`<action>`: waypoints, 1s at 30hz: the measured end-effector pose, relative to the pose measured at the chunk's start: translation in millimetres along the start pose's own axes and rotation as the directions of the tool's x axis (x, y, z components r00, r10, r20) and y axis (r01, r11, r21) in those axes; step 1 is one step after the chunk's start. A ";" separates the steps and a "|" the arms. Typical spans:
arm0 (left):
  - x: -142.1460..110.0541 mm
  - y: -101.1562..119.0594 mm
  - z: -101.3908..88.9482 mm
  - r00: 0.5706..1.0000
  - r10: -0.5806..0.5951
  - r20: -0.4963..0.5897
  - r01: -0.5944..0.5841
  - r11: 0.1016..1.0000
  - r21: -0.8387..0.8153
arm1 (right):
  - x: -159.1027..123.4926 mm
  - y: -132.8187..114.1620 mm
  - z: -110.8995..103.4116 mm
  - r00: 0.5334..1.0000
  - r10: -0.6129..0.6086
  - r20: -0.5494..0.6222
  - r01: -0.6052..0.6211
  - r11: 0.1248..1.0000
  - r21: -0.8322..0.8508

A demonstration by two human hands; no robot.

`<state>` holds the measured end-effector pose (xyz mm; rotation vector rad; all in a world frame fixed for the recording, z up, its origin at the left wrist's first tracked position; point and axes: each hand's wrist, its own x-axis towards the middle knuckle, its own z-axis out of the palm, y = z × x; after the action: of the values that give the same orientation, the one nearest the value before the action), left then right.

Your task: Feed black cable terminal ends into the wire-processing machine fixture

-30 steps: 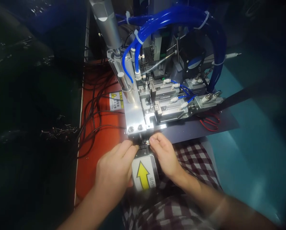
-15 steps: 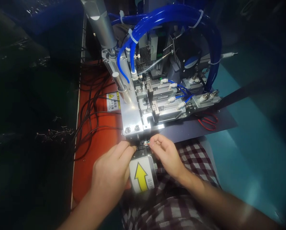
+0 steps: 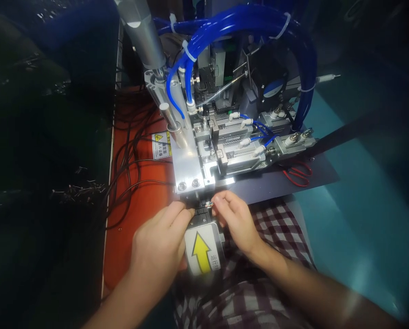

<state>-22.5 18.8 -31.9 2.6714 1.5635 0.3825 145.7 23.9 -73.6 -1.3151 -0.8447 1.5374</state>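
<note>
Between thumb and forefinger, my right hand (image 3: pixel 235 217) pinches a small connector with thin coloured wires (image 3: pixel 209 204). The connector's white end points left, over the dark slot (image 3: pixel 201 212) at the front of the machine. My left hand (image 3: pixel 161 235) is closed at the left side of that slot, its fingertips touching the black part there. Whether anything lies in those fingers is hidden. Just below the slot, between both hands, a white plate with a yellow arrow (image 3: pixel 201 251) faces up.
The metal machine (image 3: pixel 187 169) with pneumatic cylinders (image 3: pixel 241 157) stands ahead, under a thick loop of blue air tubes (image 3: pixel 245 20). Black cables (image 3: pixel 132 160) run over the orange base (image 3: pixel 122 246) on the left. Red-handled scissors or pliers (image 3: pixel 297 174) lie to the right.
The view has shifted slightly, so the machine sits a little further left. My right hand has made a small movement with the connector at the slot; my left hand stays beside it.
</note>
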 end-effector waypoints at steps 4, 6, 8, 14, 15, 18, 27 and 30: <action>1.6 2.0 -3.0 1.000 -0.006 0.012 0.006 1.000 0.003 | -0.6 -4.9 7.7 0.996 0.077 -0.036 -0.074 0.994 0.078; 3.4 2.8 -4.1 0.999 -0.024 0.034 0.024 1.000 -0.015 | -1.3 -5.0 8.7 0.995 0.097 -0.016 -0.094 0.989 0.112; 4.7 2.2 -4.9 0.996 -0.064 0.063 0.068 0.996 -0.051 | -1.7 -4.3 8.2 0.994 0.107 -0.007 -0.105 0.986 0.130; -3.6 -3.8 -11.0 0.982 -0.162 0.100 0.177 0.970 -0.168 | -1.8 -2.5 5.2 0.997 0.078 0.010 -0.078 0.989 0.124; -5.5 -3.0 -12.7 0.981 -0.157 0.114 0.174 0.971 -0.163 | -1.8 -2.3 4.8 0.998 0.068 0.012 -0.069 0.990 0.124; -6.3 4.2 -17.8 0.970 -0.119 0.214 0.129 0.991 -0.035 | -2.0 -1.9 4.2 0.999 0.041 0.024 -0.043 0.990 0.131; 9.0 17.5 -22.3 0.936 -0.146 0.319 0.148 0.989 0.017 | -0.6 -2.7 3.2 1.000 0.009 0.019 -0.012 0.992 0.128; 7.8 19.5 -18.5 0.942 -0.189 0.276 0.208 0.977 -0.041 | 0.0 -0.7 2.3 1.000 0.016 0.021 -0.019 0.992 0.127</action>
<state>-6.3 13.9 -9.7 2.3625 1.6756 0.0588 143.6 24.3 -72.4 -1.2193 -0.7362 1.5940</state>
